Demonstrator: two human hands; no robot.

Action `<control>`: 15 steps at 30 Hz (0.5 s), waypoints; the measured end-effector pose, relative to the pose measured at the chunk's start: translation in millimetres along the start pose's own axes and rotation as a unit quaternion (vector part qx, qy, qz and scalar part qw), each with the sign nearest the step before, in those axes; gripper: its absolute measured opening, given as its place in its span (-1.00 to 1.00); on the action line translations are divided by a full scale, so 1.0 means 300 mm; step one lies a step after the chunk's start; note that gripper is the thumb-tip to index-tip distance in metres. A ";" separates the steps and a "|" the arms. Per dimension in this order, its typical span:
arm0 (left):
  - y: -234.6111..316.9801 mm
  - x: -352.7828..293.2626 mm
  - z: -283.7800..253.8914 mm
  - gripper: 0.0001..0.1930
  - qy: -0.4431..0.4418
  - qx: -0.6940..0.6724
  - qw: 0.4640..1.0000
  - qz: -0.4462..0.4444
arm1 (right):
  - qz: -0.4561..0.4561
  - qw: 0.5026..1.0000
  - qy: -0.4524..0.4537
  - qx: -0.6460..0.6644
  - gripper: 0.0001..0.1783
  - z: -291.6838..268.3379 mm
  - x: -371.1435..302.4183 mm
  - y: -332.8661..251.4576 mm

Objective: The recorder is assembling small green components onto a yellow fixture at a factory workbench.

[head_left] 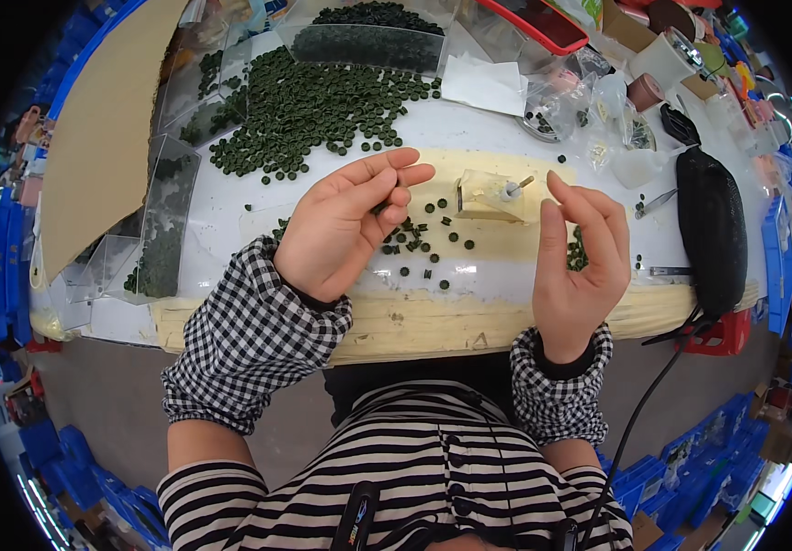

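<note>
My left hand [341,220] is closed, thumb and fingertips pinched over the table, with a small dark green piece partly showing between the curled fingers. To the right, my right hand [584,243] is raised with thumb and forefinger apart and nothing visible between them. Between the hands stands a cream, tape-wrapped block [488,202] with a thin metal pin [519,185] sticking up at a slant. Several loose dark green round pieces [425,247] lie between my left hand and the block. More green pieces [577,253] are partly hidden behind my right hand.
A large heap of green round pieces [313,106] spreads before a clear bin [368,50]. Cardboard [107,119] leans at left above another clear bin [171,216]. White paper [483,84], a red-framed phone [543,23], tweezers [658,202] and a black pouch [713,220] lie around.
</note>
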State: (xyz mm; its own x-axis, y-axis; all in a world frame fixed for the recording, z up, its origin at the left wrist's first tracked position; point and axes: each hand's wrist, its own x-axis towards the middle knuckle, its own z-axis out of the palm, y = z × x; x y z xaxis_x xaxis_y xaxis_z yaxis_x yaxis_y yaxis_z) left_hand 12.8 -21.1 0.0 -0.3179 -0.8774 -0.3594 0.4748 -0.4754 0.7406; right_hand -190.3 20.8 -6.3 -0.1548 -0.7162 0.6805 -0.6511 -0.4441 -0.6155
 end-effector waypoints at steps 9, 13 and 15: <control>-0.004 -0.004 -0.026 -0.73 -0.088 -0.004 0.996 -0.019 | 0.029 0.996 -0.077 -0.027 -0.86 0.015 0.047 0.068; -0.001 -0.015 0.005 -0.70 -0.064 0.003 0.998 -0.015 | 0.034 0.996 -0.087 -0.011 -0.90 0.019 0.048 0.066; -0.011 -0.013 -0.002 -0.69 -0.075 0.009 0.997 -0.006 | 0.024 0.997 -0.074 -0.008 -0.91 0.015 0.050 0.058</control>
State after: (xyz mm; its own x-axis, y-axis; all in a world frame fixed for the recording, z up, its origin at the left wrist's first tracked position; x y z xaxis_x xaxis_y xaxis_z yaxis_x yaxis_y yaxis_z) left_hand 12.9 -16.1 -1.2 -0.4435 -0.8516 -0.2794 0.4554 -0.4826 0.7481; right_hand -200.7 0.0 -8.5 -0.0760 -0.8088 0.5832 -0.6576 -0.3990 -0.6391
